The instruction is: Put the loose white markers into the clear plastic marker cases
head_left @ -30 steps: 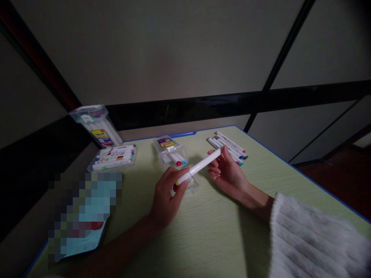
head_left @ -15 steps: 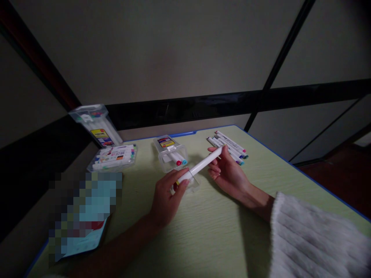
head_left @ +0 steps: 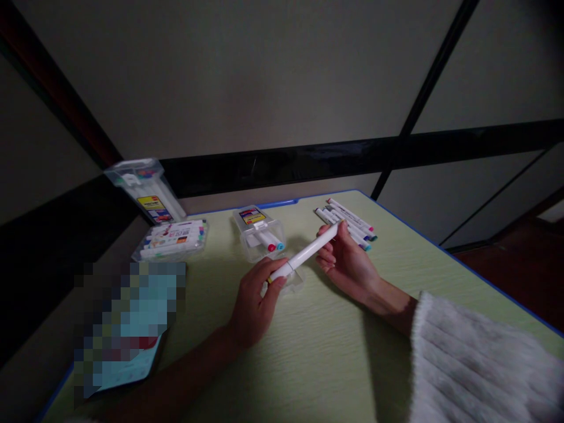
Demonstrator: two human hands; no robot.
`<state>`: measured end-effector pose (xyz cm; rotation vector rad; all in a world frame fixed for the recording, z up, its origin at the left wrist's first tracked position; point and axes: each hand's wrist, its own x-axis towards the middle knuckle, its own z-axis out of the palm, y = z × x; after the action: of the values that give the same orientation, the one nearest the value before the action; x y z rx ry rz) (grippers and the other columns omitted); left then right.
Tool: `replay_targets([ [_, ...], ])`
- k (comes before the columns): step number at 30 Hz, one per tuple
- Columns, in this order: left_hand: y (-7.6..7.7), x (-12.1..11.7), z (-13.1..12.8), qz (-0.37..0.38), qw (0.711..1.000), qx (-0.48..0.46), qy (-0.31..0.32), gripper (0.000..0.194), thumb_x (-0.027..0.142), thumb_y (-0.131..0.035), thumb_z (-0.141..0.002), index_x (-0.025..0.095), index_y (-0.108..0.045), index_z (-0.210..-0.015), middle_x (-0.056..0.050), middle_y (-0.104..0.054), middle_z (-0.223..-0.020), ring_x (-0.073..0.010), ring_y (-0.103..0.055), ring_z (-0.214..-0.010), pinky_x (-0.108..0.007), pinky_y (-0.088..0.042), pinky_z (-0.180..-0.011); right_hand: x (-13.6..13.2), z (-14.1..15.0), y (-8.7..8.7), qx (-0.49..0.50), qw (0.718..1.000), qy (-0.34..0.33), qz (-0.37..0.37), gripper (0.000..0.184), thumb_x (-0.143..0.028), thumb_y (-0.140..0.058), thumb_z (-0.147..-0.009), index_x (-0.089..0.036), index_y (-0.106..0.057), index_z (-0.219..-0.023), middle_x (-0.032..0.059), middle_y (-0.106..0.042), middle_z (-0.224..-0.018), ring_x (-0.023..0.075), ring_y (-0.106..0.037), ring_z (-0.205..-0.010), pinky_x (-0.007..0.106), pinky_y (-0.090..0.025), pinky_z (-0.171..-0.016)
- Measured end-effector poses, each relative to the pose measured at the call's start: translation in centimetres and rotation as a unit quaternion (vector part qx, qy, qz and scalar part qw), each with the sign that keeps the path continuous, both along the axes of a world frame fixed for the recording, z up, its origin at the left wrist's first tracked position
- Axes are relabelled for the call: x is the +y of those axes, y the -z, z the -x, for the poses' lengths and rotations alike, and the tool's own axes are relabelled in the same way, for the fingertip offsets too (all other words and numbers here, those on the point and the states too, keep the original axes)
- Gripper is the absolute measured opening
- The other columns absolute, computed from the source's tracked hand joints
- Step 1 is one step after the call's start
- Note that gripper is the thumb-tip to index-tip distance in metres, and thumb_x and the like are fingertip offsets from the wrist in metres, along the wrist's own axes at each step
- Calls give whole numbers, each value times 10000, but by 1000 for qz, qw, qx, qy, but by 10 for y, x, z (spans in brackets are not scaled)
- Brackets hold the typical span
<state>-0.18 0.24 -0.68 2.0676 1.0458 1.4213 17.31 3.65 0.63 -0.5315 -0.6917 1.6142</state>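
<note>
A white marker (head_left: 311,247) slants up to the right between my two hands, above the table. My left hand (head_left: 255,299) pinches its lower end, where a bit of yellow shows. At the upper end, my right hand (head_left: 346,261) grips it between thumb and fingers. Just behind the marker lies a clear plastic pen case (head_left: 253,218), its lid open toward me, with a red-ended and a blue-ended marker inside. Part of the lid is hidden by my left hand. Beyond my right hand, several white markers (head_left: 348,220) lie side by side.
At the back left, a clear case of markers (head_left: 152,191) stands upright behind a flat pack of markers (head_left: 174,238). A tablet-like device (head_left: 136,335), partly blurred out, rests at the left. The pale green table (head_left: 317,358) has a blue edge and meets a panelled wall (head_left: 264,76).
Both hands keep hold of the marker in nearly the same place. My left hand has shifted very slightly at the lower end.
</note>
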Motion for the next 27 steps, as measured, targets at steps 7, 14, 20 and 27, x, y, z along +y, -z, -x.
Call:
replay_targets([
  [7, 3, 1, 1, 0, 1000, -1, 0, 211, 202, -487, -829, 156, -630, -977, -61, -657, -884, -171, -600, -815, -290, -463, -755, -1, 0, -1, 6, 1000, -8, -7, 332, -490, -618, -742, -168, -594, -663, -76, -344, -486, 28, -277, -378, 135, -240, -341],
  [14, 3, 1, 2, 16, 999, -43, 10, 181, 208, -504, -829, 167, -614, -967, -50, -641, -892, -163, -585, -837, -270, -446, -758, -2, 1, -3, 17, 1000, -23, 4, 320, -479, -638, -728, -162, -633, -693, -73, -381, -484, 21, -293, -380, 130, -246, -330],
  [20, 4, 3, 2, 18, 999, -47, 9, 209, 179, -506, -831, 173, -609, -1012, -35, -615, -888, -146, -567, -841, -243, -425, -752, 1, -1, 0, 24, 999, -32, 15, 310, -473, -618, -749, -168, -665, -783, -69, -429, -499, 22, -324, -388, 126, -282, -339],
  [27, 7, 4, 1, 14, 999, -48, -2, 223, 181, -513, -825, 189, -607, -1027, -44, -594, -889, -159, -556, -845, -246, -416, -724, 2, -3, 3, 32, 999, -27, 30, 304, -440, -642, -733, -147, -676, -805, -55, -506, -532, 20, -347, -402, 125, -305, -346],
])
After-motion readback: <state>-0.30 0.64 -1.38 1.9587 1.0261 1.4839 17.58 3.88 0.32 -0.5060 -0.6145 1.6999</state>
